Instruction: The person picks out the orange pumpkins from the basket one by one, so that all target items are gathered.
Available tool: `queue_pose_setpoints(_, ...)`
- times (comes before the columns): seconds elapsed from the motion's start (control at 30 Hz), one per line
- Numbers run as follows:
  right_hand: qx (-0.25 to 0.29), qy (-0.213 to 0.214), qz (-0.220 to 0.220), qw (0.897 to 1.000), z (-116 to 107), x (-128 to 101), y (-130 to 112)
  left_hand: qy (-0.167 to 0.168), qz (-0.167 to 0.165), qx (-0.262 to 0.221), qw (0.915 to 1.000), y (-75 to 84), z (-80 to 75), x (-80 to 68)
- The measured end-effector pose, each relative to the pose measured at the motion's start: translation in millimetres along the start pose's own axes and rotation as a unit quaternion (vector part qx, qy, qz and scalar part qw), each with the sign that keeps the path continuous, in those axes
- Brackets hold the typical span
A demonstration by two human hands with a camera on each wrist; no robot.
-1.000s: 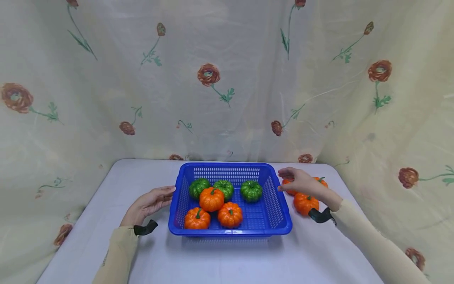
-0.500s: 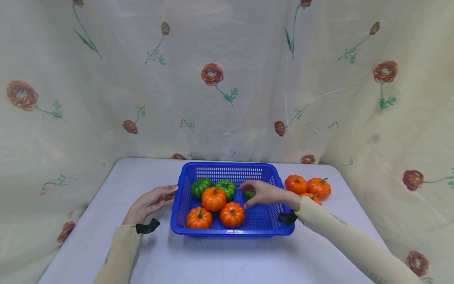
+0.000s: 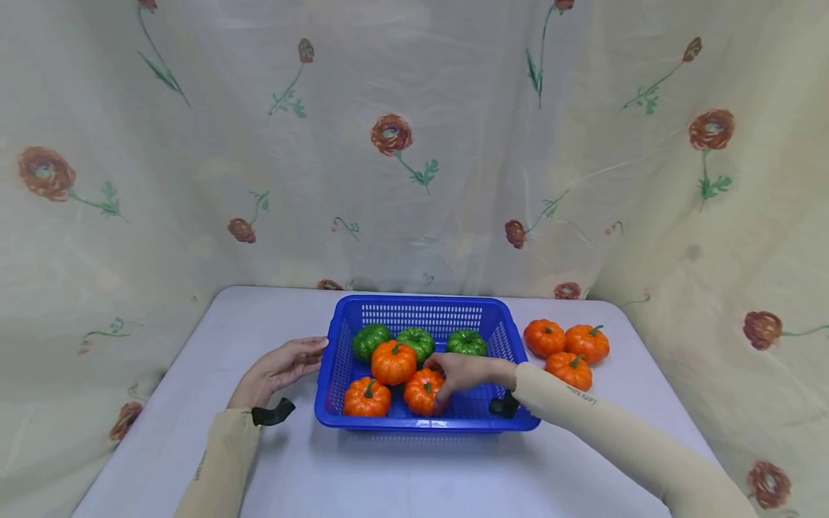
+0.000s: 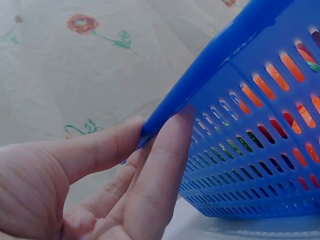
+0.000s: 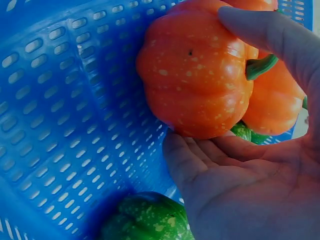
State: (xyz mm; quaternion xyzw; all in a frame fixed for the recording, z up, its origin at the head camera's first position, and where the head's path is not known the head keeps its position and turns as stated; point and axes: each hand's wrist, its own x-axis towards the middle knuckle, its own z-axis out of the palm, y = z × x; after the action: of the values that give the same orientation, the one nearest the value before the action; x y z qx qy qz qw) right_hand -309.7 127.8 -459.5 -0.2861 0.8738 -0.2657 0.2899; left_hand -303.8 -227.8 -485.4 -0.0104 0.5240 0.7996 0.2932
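A blue plastic basket (image 3: 427, 424) stands on the table with orange and green toy pumpkins inside. My left hand (image 3: 283, 368) pinches its left rim (image 4: 182, 82) between thumb and fingers. Inside the basket, my right hand (image 3: 468, 370) grips the front right orange pumpkin (image 3: 419, 394), thumb on one side and fingers on the other; the right wrist view shows this pumpkin (image 5: 195, 75) with its green stem toward the palm. Beside it are two more orange pumpkins (image 3: 393, 363). Several green pumpkins (image 3: 468, 342) lie along the back, one of them just behind my right hand.
Three orange pumpkins (image 3: 570, 370) sit on the white table (image 3: 272, 460) to the right of the basket, beyond my right forearm. A flowered curtain (image 3: 440, 237) surrounds the table at the back and sides.
My right hand has moved left from beside the basket's right rim, over the green pumpkin, and down onto the front right orange pumpkin. The left hand keeps its place at the rim.
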Motion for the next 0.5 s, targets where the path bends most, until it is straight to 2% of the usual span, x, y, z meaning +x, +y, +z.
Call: queue_pose_setpoints(0.5,-0.009,0.016,0.013,1.0,-10,-13,-2,-0.012,0.001,-0.002,0.9999,-1.0,-0.1,2.0)
